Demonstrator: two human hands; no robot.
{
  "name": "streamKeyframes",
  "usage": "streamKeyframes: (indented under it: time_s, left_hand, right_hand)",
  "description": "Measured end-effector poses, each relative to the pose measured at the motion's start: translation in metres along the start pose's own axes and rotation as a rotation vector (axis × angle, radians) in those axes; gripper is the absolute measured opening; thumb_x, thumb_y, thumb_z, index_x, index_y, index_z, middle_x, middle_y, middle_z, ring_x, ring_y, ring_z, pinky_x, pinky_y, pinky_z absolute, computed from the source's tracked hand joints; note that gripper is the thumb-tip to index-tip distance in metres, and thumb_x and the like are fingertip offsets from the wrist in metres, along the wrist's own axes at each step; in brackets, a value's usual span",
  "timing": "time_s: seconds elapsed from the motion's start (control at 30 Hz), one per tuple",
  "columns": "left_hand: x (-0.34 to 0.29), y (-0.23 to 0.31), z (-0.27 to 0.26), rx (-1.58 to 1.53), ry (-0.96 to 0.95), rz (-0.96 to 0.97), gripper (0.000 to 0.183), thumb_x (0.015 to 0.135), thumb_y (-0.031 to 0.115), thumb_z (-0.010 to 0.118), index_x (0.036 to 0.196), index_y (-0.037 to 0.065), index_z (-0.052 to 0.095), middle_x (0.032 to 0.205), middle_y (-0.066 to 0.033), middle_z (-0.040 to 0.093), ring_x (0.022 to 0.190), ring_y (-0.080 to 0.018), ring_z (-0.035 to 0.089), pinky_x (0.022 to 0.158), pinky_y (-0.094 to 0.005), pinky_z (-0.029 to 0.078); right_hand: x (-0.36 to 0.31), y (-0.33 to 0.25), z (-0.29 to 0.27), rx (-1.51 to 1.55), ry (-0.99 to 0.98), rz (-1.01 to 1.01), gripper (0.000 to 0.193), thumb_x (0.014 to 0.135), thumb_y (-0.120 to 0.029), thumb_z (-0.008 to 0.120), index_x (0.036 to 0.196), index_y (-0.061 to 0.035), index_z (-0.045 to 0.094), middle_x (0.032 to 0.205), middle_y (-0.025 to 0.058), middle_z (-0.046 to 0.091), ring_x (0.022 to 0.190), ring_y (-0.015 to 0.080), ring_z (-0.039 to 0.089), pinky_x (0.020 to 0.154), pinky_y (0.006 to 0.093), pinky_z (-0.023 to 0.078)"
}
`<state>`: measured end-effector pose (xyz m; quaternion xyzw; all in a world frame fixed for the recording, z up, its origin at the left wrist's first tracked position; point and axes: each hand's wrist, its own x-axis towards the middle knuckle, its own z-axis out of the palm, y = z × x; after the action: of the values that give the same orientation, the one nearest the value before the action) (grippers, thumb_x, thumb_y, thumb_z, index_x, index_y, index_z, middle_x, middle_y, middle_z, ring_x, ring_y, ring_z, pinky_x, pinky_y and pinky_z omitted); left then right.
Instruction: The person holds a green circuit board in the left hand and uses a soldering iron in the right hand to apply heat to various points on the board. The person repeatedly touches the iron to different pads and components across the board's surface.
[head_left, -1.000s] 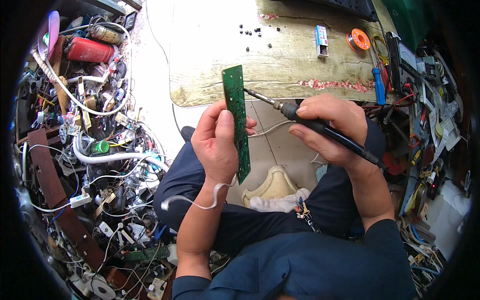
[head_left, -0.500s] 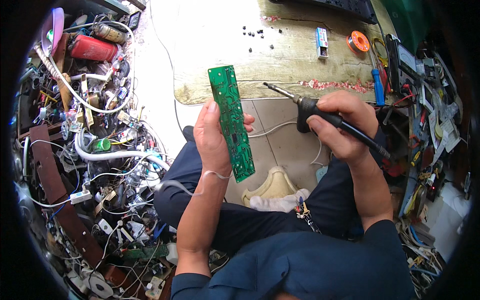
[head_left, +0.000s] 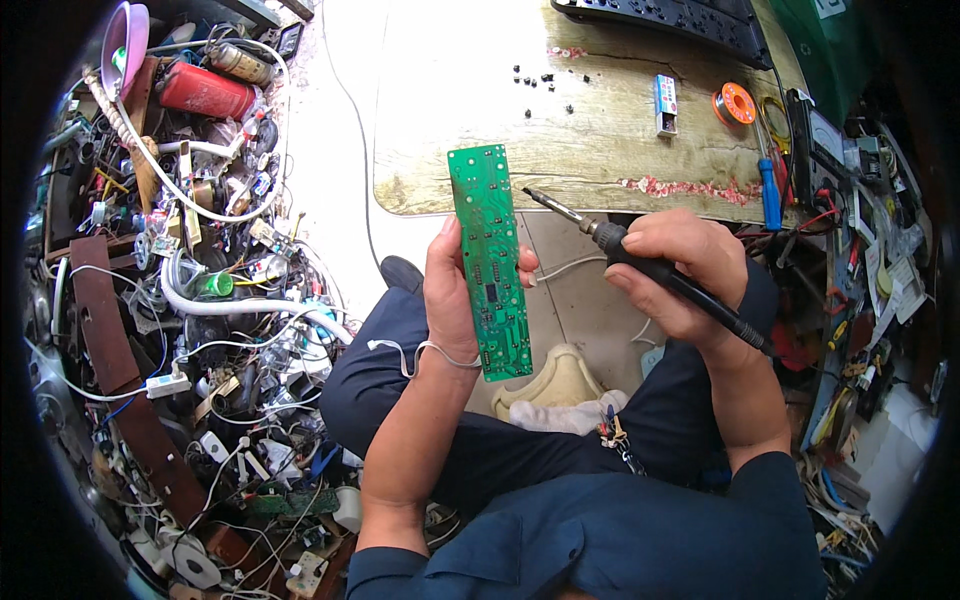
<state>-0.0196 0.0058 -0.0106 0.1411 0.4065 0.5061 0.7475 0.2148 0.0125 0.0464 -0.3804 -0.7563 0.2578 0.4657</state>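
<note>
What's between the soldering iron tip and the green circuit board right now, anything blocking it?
Nothing visible. The soldering iron in the right hand points its tip at the right edge of the green circuit board, held upright by the left hand. Only a small open gap separates tip and board.

A left hand grips a long green circuit board upright. The right hand holds a soldering iron, tip near the board, above a wooden workbench.
</note>
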Motion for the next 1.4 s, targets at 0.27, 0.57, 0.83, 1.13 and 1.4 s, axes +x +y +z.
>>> streamKeyframes:
  time_s: [0.27, 0.57, 0.83, 1.13, 1.4]
  left_hand:
    - [-0.0001, -0.0018, 0.0018, -0.026, 0.001, -0.007, 0.053, 0.107, 0.046, 0.037, 0.115, 0.0, 0.061, 0.079, -0.0166, 0.069, 0.064, -0.0224, 0.066, 0.059, -0.0307, 0.055]
    - [-0.0006, -0.0028, 0.0056, 0.034, 0.012, 0.018, 0.052, 0.107, 0.047, 0.038, 0.114, 0.0, 0.06, 0.081, -0.0179, 0.07, 0.064, -0.0208, 0.067, 0.059, -0.0292, 0.056]
    - [-0.0002, -0.0043, -0.0019, 0.033, -0.056, 0.027, 0.049, 0.107, 0.044, 0.04, 0.115, 0.0, 0.058, 0.085, -0.0186, 0.071, 0.074, -0.0233, 0.073, 0.065, -0.0325, 0.062]
    - [-0.0002, -0.003, -0.0016, 0.075, -0.041, 0.049, 0.048, 0.107, 0.044, 0.04, 0.114, 0.0, 0.059, 0.083, -0.0198, 0.071, 0.071, -0.0226, 0.072, 0.064, -0.0316, 0.061]
    - [-0.0028, -0.0014, 0.0017, 0.101, -0.01, 0.037, 0.048, 0.107, 0.045, 0.04, 0.114, 0.001, 0.059, 0.084, -0.0199, 0.072, 0.07, -0.0217, 0.072, 0.066, -0.031, 0.061]
  right_hand:
    - [0.0007, 0.0005, 0.0006, -0.018, -0.009, 0.002, 0.032, 0.073, -0.004, 0.088, 0.099, -0.0025, 0.07, 0.086, 0.0128, 0.073, 0.075, 0.0282, 0.073, 0.066, 0.0349, 0.058]
    - [0.002, -0.0001, 0.0023, -0.015, -0.023, -0.006, 0.032, 0.073, -0.003, 0.087, 0.1, -0.002, 0.07, 0.088, 0.0125, 0.073, 0.076, 0.0281, 0.073, 0.066, 0.0351, 0.058]
    - [0.0014, 0.0026, 0.0029, -0.017, -0.039, -0.012, 0.032, 0.073, -0.004, 0.087, 0.101, -0.0022, 0.07, 0.088, 0.0127, 0.073, 0.076, 0.0281, 0.072, 0.067, 0.0351, 0.058]
    - [0.0011, 0.0, 0.0012, -0.004, -0.033, 0.044, 0.033, 0.073, -0.004, 0.087, 0.101, -0.0016, 0.07, 0.088, 0.0143, 0.072, 0.075, 0.0282, 0.072, 0.065, 0.0348, 0.057]
    - [0.0014, 0.0026, 0.0016, -0.014, -0.041, 0.016, 0.032, 0.073, -0.004, 0.087, 0.1, -0.0016, 0.07, 0.087, 0.0142, 0.072, 0.074, 0.0284, 0.072, 0.066, 0.0348, 0.057]
